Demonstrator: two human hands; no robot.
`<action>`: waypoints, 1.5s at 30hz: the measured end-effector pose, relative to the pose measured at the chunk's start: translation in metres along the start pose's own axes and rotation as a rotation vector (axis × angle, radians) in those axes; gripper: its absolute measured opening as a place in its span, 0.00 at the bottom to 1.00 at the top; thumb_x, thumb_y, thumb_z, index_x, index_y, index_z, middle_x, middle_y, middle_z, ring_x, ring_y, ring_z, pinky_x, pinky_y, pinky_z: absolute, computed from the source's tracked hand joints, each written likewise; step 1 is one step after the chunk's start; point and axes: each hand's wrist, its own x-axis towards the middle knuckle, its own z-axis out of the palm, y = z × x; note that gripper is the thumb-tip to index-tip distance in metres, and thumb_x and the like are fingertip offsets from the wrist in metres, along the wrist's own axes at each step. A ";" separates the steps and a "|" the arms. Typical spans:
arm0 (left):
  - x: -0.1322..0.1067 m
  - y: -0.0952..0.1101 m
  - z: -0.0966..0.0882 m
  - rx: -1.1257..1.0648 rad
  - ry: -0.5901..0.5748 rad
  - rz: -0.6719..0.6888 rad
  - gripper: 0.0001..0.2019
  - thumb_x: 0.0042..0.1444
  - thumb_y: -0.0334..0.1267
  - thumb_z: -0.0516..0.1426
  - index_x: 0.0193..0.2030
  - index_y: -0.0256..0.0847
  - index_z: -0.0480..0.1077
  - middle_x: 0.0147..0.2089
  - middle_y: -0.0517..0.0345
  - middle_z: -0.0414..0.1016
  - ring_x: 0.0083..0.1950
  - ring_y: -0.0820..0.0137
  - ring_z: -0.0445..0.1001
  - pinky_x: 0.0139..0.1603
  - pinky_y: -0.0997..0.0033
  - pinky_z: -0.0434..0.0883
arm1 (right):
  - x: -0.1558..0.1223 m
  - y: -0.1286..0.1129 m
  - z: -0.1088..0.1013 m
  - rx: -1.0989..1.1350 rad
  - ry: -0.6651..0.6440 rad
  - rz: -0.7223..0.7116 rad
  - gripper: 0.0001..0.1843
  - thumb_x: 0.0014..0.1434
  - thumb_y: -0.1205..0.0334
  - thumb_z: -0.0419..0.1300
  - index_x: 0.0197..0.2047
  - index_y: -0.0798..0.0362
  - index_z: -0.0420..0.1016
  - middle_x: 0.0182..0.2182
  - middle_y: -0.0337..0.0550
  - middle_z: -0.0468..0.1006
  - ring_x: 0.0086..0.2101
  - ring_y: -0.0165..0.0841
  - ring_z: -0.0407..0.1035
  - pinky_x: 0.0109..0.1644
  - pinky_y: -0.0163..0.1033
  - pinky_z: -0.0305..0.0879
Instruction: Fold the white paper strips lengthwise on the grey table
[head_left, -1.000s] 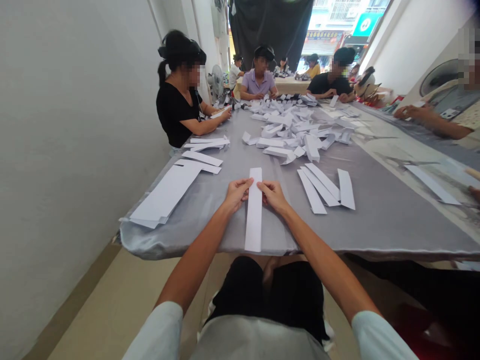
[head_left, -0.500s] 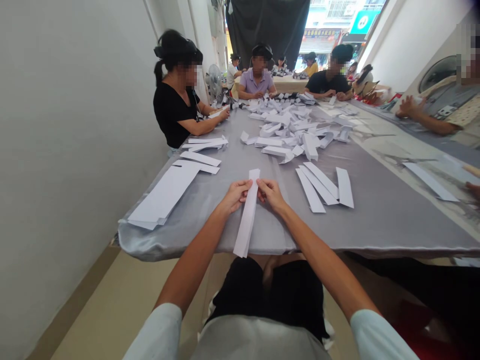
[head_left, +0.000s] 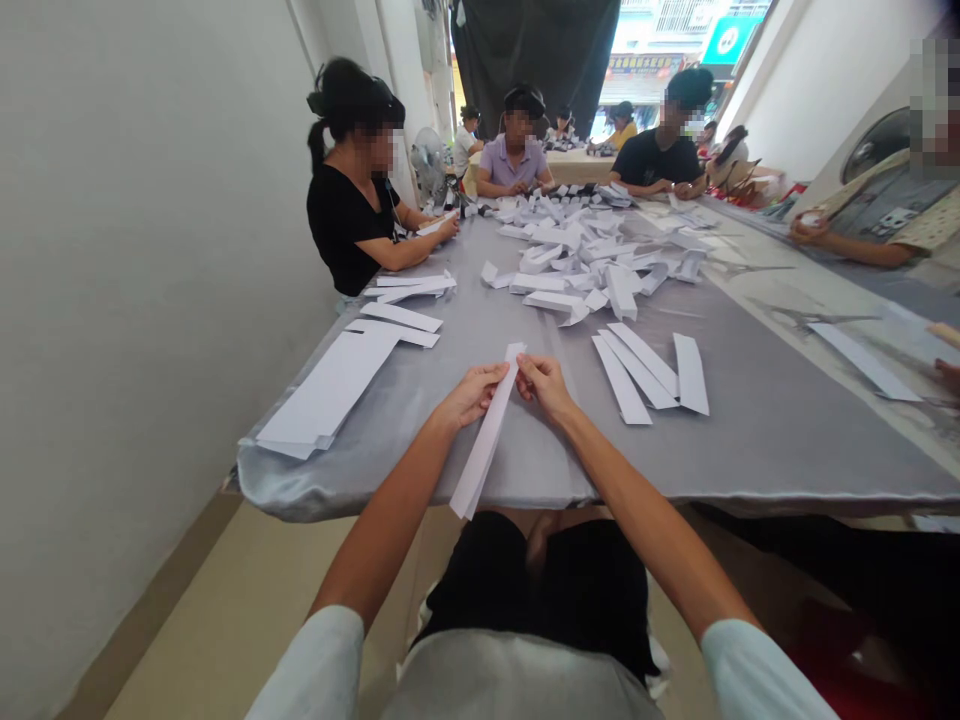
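We sit in a narrow workshop: people work along both sides of a long table (head_left: pixel 750 450) spread with grey cloth and heaped with white paper strips (head_left: pixel 619 292), a pedestal fan (head_left: pixel 429 165) stands by the wall, and the far end opens onto a street of shop signs (head_left: pixel 645 65)

Nothing can be read clearly. Through the doorway at 12 o'clock, a shopfront signboard (head_left: pixel 641 65) carries lettering too small and blurred to read. At 1 o'clock, a teal sign (head_left: pixel 725 41) shows a white mark that cannot be made out. At 2 o'clock, a badge (head_left: pixel 898 220) on a co-worker's chest is also unreadable.
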 end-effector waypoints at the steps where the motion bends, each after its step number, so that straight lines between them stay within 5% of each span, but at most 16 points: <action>1: -0.001 0.001 0.001 -0.014 -0.008 -0.008 0.16 0.53 0.44 0.72 0.34 0.33 0.75 0.26 0.62 0.67 0.19 0.84 0.51 0.15 0.81 0.43 | 0.000 0.000 0.000 0.005 -0.006 0.000 0.32 0.57 0.30 0.68 0.24 0.51 0.71 0.17 0.35 0.67 0.16 0.24 0.57 0.18 0.33 0.50; 8: -0.003 0.004 0.002 -0.128 -0.117 -0.108 0.14 0.51 0.34 0.71 0.33 0.38 0.69 0.26 0.68 0.59 0.20 0.82 0.52 0.17 0.80 0.50 | 0.002 0.002 0.003 0.045 0.042 0.037 0.29 0.51 0.36 0.75 0.45 0.49 0.78 0.33 0.38 0.78 0.25 0.27 0.65 0.20 0.31 0.56; 12: 0.001 0.000 0.000 -0.059 -0.063 -0.109 0.14 0.52 0.39 0.71 0.32 0.37 0.70 0.25 0.65 0.61 0.21 0.80 0.54 0.19 0.79 0.51 | 0.002 0.002 0.003 0.105 -0.006 0.088 0.24 0.52 0.40 0.75 0.35 0.52 0.78 0.30 0.39 0.75 0.27 0.28 0.65 0.23 0.31 0.59; 19: 0.006 -0.007 0.003 0.091 0.239 -0.024 0.16 0.53 0.43 0.71 0.42 0.31 0.80 0.24 0.54 0.76 0.21 0.75 0.63 0.22 0.72 0.57 | 0.002 0.001 -0.001 0.281 0.074 0.139 0.21 0.49 0.46 0.78 0.31 0.52 0.76 0.32 0.39 0.77 0.29 0.27 0.66 0.21 0.30 0.56; 25: 0.003 -0.004 0.006 -0.061 0.261 0.197 0.22 0.46 0.52 0.75 0.35 0.37 0.75 0.31 0.55 0.80 0.28 0.70 0.76 0.26 0.72 0.71 | 0.003 0.003 -0.001 0.269 0.107 0.184 0.24 0.47 0.46 0.78 0.30 0.51 0.71 0.31 0.40 0.79 0.27 0.28 0.70 0.19 0.30 0.55; 30: 0.006 -0.009 0.005 0.025 0.342 0.297 0.26 0.38 0.48 0.78 0.39 0.34 0.79 0.35 0.51 0.84 0.30 0.68 0.79 0.30 0.71 0.75 | 0.003 0.005 0.000 0.266 0.110 0.166 0.24 0.48 0.47 0.78 0.31 0.51 0.71 0.28 0.38 0.78 0.25 0.28 0.70 0.17 0.30 0.55; 45: 0.006 -0.011 0.002 0.137 0.358 0.266 0.26 0.38 0.50 0.78 0.39 0.35 0.81 0.38 0.47 0.85 0.33 0.66 0.81 0.32 0.70 0.75 | 0.004 0.008 0.000 0.129 0.207 0.086 0.27 0.46 0.41 0.78 0.26 0.52 0.71 0.22 0.36 0.72 0.20 0.26 0.62 0.17 0.31 0.54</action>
